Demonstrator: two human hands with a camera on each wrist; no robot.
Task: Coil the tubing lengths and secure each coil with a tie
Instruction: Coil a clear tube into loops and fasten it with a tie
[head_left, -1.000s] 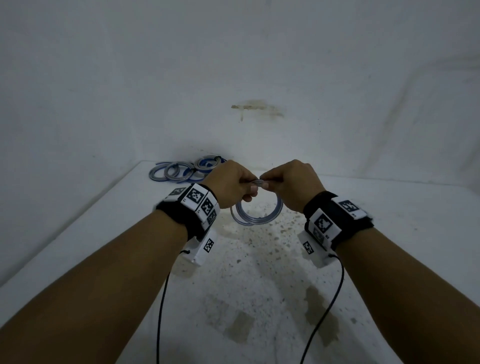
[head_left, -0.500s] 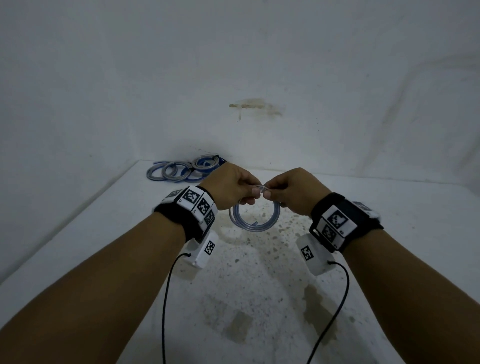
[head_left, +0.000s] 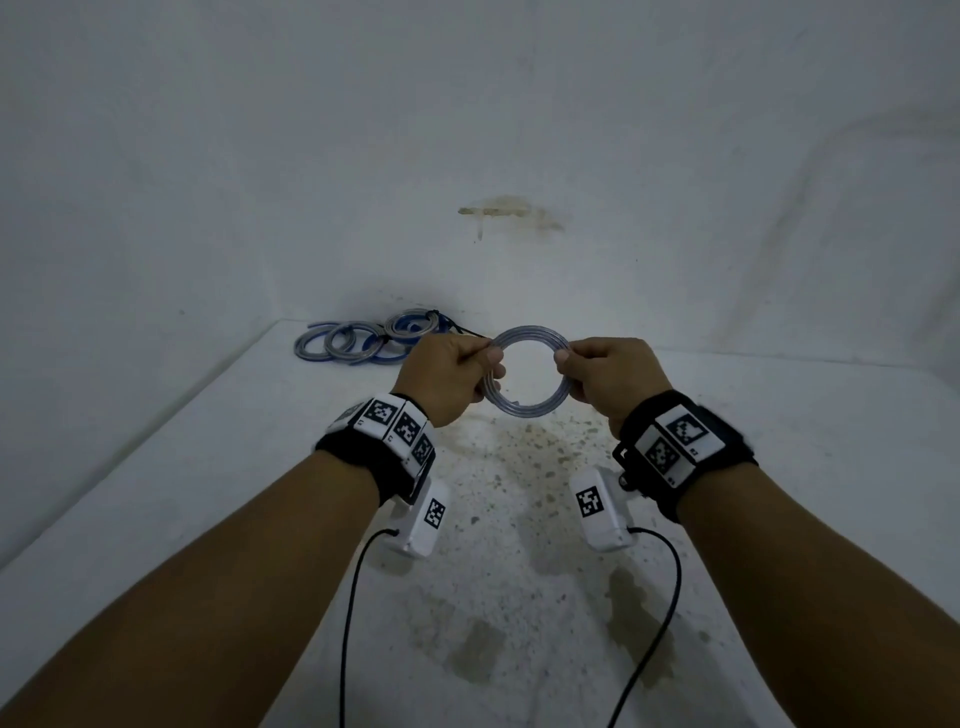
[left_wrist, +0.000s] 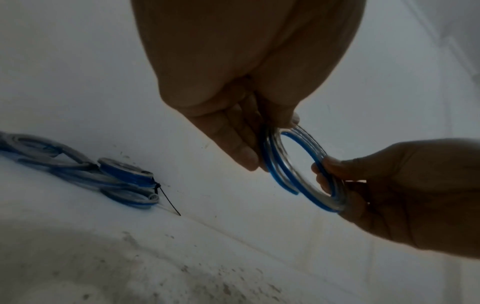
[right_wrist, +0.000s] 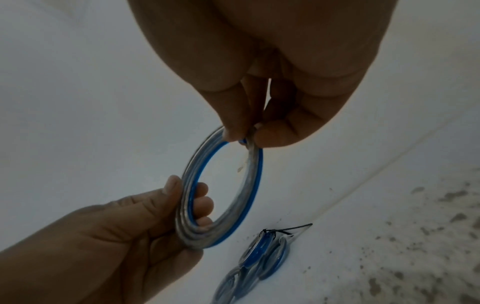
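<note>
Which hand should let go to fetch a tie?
Probably right: it only pinches the coil, while the left hand wraps several fingers through it, the firmer grip. No loose tie shows.

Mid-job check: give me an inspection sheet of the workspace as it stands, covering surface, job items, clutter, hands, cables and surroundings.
Surface: white table, speckled and stained near the middle.
Job's things: clear-and-blue tubing coil held upright in the air, no tie visible on it; pile of coils at the far left corner by the wall, at least one bound with a black tie.
Clutter: nothing seen.
Hands: left hand grips the coil's left side; right hand pinches its right side.
Cables: black wrist-camera cables hang from both wrists.
Surroundings: white wall with a brownish stain.
</note>
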